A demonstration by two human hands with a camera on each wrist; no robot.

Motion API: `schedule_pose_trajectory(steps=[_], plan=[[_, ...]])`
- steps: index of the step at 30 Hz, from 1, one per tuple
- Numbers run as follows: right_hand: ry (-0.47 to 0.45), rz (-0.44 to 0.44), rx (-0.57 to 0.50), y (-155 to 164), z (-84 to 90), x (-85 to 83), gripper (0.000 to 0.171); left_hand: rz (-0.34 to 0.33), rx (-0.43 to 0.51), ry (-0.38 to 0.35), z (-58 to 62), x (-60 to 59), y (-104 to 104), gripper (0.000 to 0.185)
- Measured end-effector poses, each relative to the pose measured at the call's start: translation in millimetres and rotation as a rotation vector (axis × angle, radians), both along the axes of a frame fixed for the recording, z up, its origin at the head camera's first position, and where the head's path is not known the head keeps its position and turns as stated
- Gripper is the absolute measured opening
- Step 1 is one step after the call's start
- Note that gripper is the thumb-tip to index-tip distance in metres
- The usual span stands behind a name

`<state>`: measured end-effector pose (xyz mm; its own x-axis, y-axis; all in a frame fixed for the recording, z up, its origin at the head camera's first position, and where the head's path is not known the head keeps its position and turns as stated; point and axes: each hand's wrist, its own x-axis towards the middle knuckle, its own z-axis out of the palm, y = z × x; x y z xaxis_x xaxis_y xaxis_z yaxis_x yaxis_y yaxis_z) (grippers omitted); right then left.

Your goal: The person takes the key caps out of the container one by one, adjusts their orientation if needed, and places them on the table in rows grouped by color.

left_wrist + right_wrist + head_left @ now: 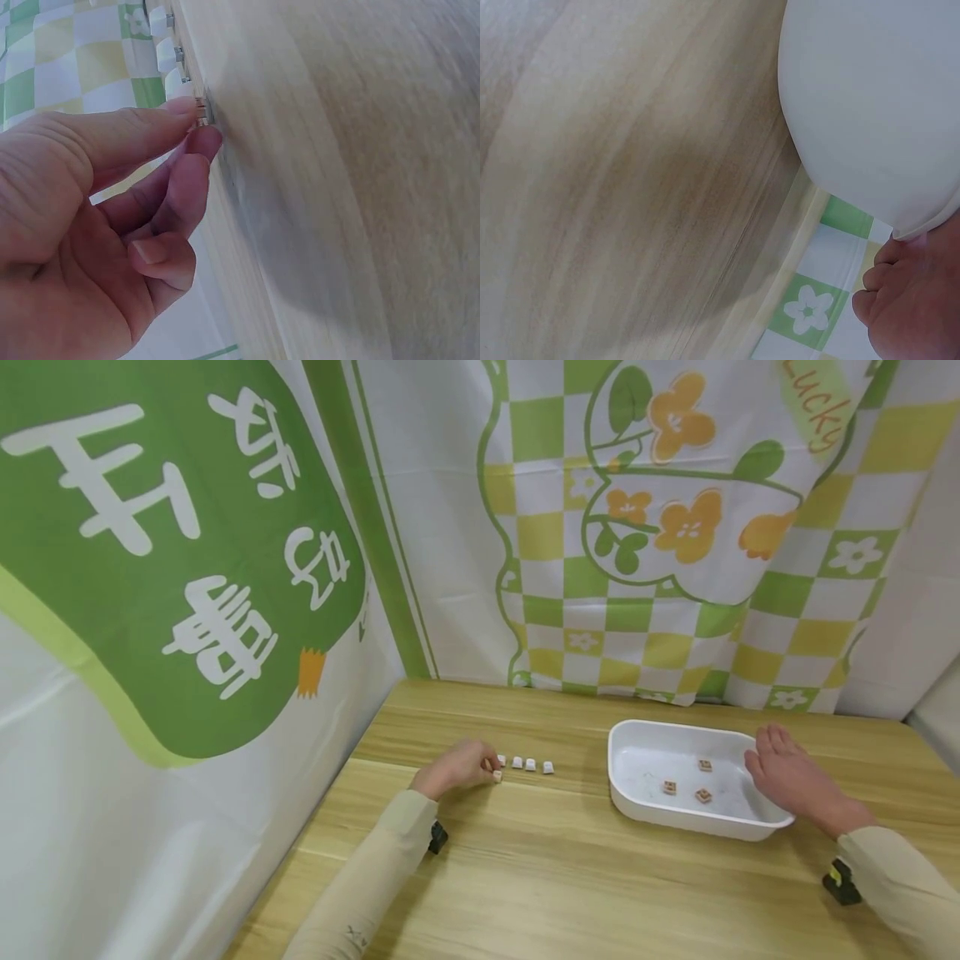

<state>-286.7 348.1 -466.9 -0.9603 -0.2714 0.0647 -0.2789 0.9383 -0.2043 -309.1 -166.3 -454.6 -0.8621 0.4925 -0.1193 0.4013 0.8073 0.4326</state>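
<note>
In the head view my left hand [463, 766] is at the left of the wooden table. Its thumb and index finger pinch a small peach-coloured keycap [498, 776] low against the tabletop; the fingertips partly cover it in the left wrist view. Just behind it runs a short row of small white keycaps [530, 765]. My right hand [787, 772] rests on the right rim of a white plastic tray [622, 802], fingers extended. Inside that tray lie three brownish keycaps [703, 795], apart from one another.
The wooden table [525, 877] meets a green-and-white checked cloth [637, 635] at its back edge. A white sheet with a large green print [247, 718] hangs along the left side. The tray's walls stand up from the table at the right.
</note>
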Motion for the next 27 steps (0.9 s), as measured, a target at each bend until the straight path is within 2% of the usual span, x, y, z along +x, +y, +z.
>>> schedule_pose_trajectory(steps=[9, 15, 19, 23, 27], plan=[[0.0, 0.001, -0.003, 2, -1.4, -1.3, 0.069, 0.007, -0.037, -0.009, -2.6, -1.2, 1, 0.013], [-0.007, -0.008, -0.004, 1, -0.1, -1.0, 0.069, 0.058, -0.048, -0.052, 4.9, 2.2, 1, 0.017], [-0.01, -0.007, -0.004, 1, 1.1, -0.2, 0.069, 0.121, -0.054, -0.051, 9.0, 1.8, 2, 0.025], [-0.019, -0.009, -0.008, 0, 2.0, 0.3, 0.07, 0.168, -0.053, 0.002, 13.4, -1.5, 9, 0.035], [-0.02, -0.008, -0.012, 0, 2.8, 0.8, 0.07, 0.157, -0.034, 0.077, 19.9, -5.0, 19, 0.037]])
